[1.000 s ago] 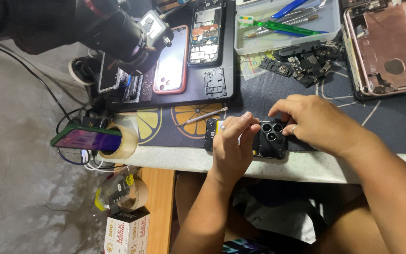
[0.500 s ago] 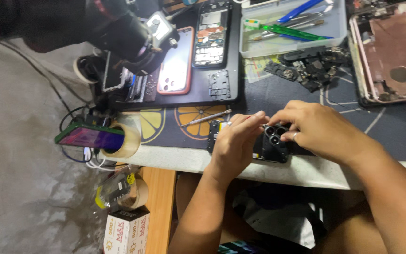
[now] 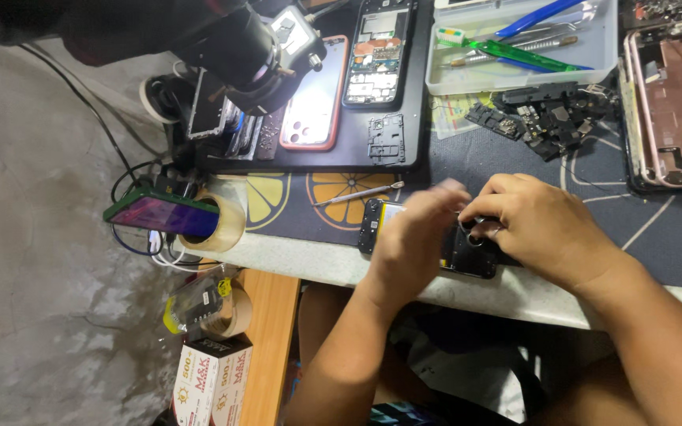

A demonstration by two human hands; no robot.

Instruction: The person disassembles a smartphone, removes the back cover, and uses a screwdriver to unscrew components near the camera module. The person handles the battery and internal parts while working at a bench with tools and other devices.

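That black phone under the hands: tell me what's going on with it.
A person works on the black phone, which lies back-up at the front edge of the bench. The left hand covers its middle; the right hand has fingertips at the camera end. A thin metal tool lies untouched just behind, on the patterned mat.

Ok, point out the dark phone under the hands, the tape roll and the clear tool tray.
dark phone (image 3: 372,225), head view, on its exposed left end beside the left hand.
tape roll (image 3: 230,225), head view, on its outer wall.
clear tool tray (image 3: 515,77), head view, on its near rim.
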